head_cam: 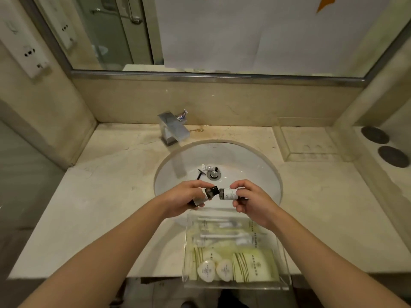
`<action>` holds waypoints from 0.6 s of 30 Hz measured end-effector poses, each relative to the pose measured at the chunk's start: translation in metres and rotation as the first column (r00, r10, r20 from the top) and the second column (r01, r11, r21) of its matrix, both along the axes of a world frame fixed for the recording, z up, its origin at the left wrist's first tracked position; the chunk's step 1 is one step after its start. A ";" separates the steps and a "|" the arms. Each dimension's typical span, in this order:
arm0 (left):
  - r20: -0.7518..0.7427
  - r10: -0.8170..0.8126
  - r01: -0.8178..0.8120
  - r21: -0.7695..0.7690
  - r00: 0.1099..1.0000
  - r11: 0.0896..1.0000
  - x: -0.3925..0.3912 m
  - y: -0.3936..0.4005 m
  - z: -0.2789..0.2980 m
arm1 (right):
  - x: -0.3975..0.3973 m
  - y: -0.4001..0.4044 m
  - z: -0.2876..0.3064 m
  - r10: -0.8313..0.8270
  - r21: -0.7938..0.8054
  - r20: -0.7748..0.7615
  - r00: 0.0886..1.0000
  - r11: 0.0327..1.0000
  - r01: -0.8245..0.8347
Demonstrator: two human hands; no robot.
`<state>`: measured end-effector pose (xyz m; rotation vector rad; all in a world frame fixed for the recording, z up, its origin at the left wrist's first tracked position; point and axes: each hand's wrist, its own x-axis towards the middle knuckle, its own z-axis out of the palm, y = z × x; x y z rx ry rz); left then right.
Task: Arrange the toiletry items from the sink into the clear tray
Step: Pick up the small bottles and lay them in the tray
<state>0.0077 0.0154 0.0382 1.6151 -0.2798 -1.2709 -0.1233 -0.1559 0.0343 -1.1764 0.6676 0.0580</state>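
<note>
My left hand (184,197) grips a small dark bottle (209,193) with a black cap, tilted up to the right. My right hand (251,201) holds a second small bottle (228,194) with a white label, lying sideways. Both bottles hover over the front of the white sink (255,172), their ends almost touching. A clear tray (283,274) rests on the sink's front edge below my hands; it holds wrapped toothbrushes, round soaps and green-striped packets. In the basin near the drain lie a black razor (200,174) and a small white tube (209,167).
A chrome faucet (172,127) stands behind the sink on the marble counter (100,196). A second clear tray (309,141) sits at the back right. Two dark round coasters (382,145) lie on the right ledge. A mirror spans the wall behind.
</note>
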 end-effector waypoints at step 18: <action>0.437 -0.112 0.101 0.048 0.892 0.994 -0.043 0.026 -0.015 | -0.060 0.023 -0.012 0.003 -0.220 -0.106 0.994 0.975 -0.026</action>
